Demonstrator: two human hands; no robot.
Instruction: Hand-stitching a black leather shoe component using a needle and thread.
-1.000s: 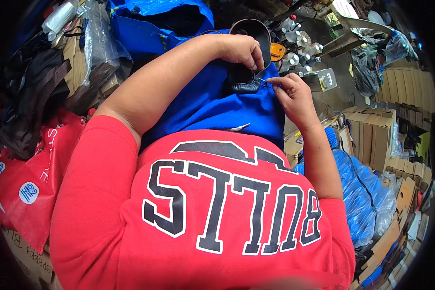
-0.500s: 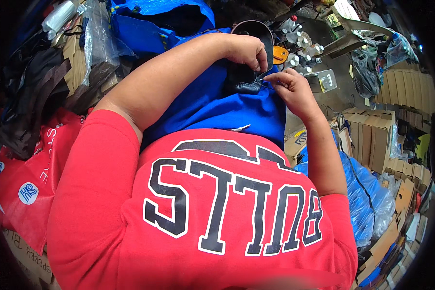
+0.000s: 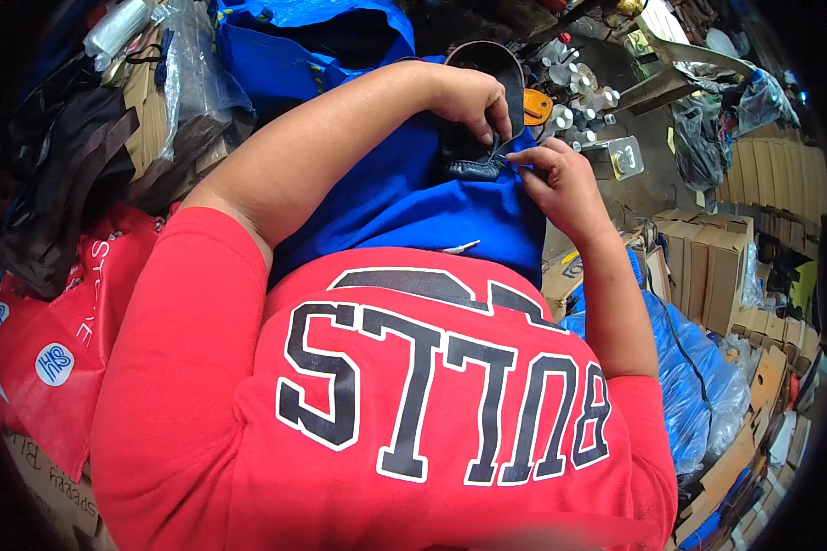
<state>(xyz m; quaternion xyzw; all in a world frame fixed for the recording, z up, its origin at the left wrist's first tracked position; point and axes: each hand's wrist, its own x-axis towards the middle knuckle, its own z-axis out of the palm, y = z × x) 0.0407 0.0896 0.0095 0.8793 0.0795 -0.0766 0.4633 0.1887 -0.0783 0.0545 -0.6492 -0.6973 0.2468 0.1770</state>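
A black leather shoe with a gathered, puckered seam rests on the blue cloth over my lap. Its dark, rounded end points away from me. My left hand bends over it from the left, thumb and fingers closed on the upper edge of the leather. Just right of the seam, my right hand pinches a thin, needle-like thing between thumb and forefinger. That thing is too fine to make out clearly, and my left fingers cover part of the shoe.
Beyond the shoe lie an orange-yellow leather piece and several small white-capped bottles. A blue bag stands at far left. Cardboard boxes and blue plastic sheeting fill the right, a red bag the left.
My right hand has shifted slightly to the right and nearer to me, its fingers a little farther from my left hand. My left hand keeps its hold on the shoe.
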